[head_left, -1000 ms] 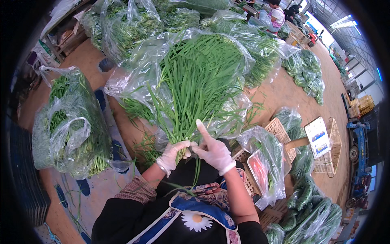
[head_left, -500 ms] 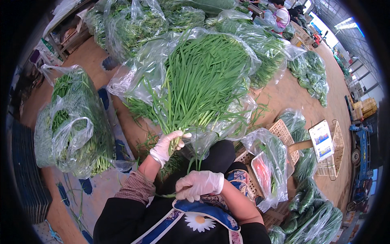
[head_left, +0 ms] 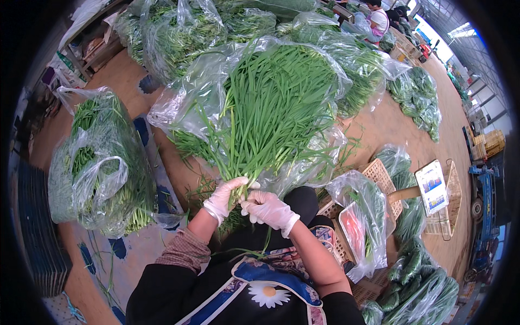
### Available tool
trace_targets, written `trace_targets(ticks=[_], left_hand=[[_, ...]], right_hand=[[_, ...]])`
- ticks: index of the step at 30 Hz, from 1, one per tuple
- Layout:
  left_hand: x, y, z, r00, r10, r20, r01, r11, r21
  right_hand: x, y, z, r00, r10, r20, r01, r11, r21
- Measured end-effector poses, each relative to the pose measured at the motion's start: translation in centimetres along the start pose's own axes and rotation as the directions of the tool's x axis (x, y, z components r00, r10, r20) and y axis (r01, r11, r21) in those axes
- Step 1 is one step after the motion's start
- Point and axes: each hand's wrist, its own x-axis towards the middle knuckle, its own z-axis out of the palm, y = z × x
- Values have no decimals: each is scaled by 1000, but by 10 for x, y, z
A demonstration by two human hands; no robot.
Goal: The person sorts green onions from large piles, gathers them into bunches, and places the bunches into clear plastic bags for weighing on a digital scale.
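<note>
In my gloved left hand (head_left: 222,200) I grip a small bunch of garlic chives (head_left: 236,154) by the pale stem ends, its leaves fanning forward. My gloved right hand (head_left: 268,209) is closed at the same stem ends, right beside the left; its fingertips are partly hidden. Ahead, a big heap of garlic chives (head_left: 287,92) lies in an opened clear plastic bag (head_left: 189,108), and the held leaves overlap it. A few loose green blades (head_left: 254,252) rest on my lap over the patterned apron (head_left: 276,276).
A full bag of greens (head_left: 103,168) stands at left. At right are a bagged bundle (head_left: 360,222) on a scale with a display (head_left: 431,187), plastic crates (head_left: 382,179) and more bagged greens (head_left: 417,276). Further bags (head_left: 179,43) lie behind the heap. Another person (head_left: 377,21) sits far off.
My right hand has moved up and forward from my lap to the stem ends beside my left hand. The loose blades it held low down now lie on my lap.
</note>
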Motion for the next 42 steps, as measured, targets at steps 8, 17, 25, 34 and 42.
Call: trace_targets(ticks=[8, 17, 25, 34, 42], left_hand=[[-4, 8, 17, 999, 34, 3, -33, 999, -33], [-7, 14, 14, 993, -104, 63, 114, 977, -181], [-5, 8, 30, 999, 16, -28, -18, 998, -58], [-1, 4, 23, 999, -51, 19, 54, 984, -169], [1, 3, 42, 991, 81, -106, -78, 996, 33]], right_hand=[[-30, -19, 5, 847, 112, 520, -35, 987, -156], [-17, -1, -20, 920, -269, -286, 189, 942, -277], [-20, -5, 11, 787, -616, -42, 432, 598, -676], [-42, 5, -7, 861, -414, -295, 234, 839, -491], [-26, 29, 3, 659, -723, -208, 418, 581, -698]])
